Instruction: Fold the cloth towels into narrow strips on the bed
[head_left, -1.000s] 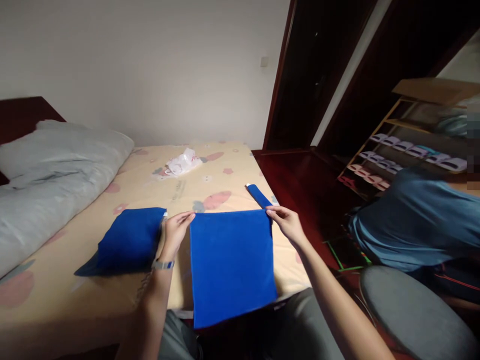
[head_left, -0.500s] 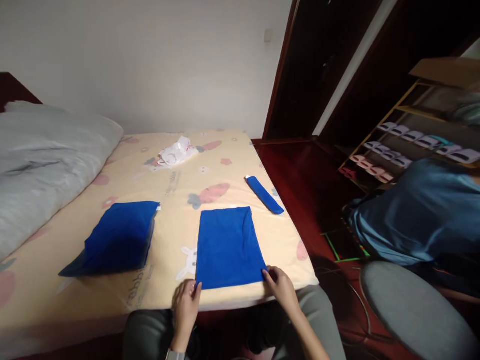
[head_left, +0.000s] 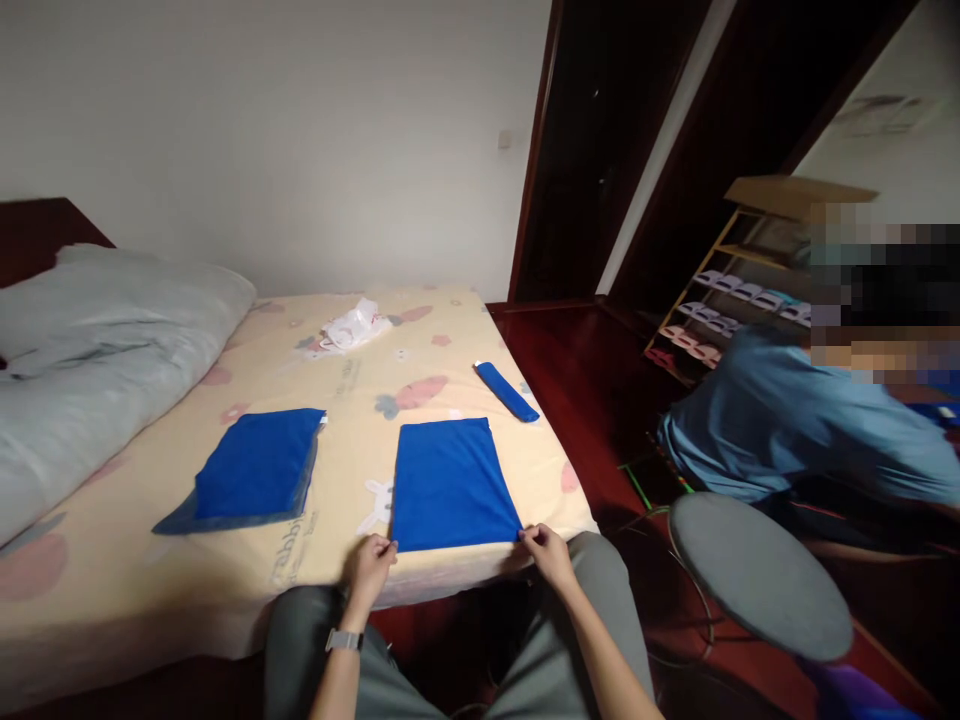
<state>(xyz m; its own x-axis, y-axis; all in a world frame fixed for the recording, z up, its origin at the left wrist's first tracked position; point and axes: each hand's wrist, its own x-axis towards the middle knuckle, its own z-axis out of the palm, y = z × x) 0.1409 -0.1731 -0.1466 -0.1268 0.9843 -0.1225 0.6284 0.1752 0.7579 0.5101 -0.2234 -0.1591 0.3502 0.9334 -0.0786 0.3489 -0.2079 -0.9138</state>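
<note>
A blue cloth (head_left: 450,485) lies spread flat near the front edge of the bed, close to rectangular. My left hand (head_left: 371,568) pinches its near left corner. At the near right corner, my right hand (head_left: 547,553) has its thumb and fingers closed on the fabric. To the left lies a stack of blue and grey cloths (head_left: 259,465), its layers not quite lined up. A narrow folded blue cloth (head_left: 507,391) with a small white tag rests beyond the spread one, by the bed's right edge.
The bed (head_left: 337,400) has a cream sheet with carrot and rabbit prints. A crumpled white plastic bag (head_left: 355,326) and a grey quilt (head_left: 112,350) lie on it. A round grey stool (head_left: 757,575) stands at right, near a person in a blue shirt (head_left: 780,420) and a shoe rack (head_left: 720,240).
My view has swung to the right and up, bringing more of the seated person and the stool into sight. Both hands stay at the cloth's near corners, and the cloth looks smoother.
</note>
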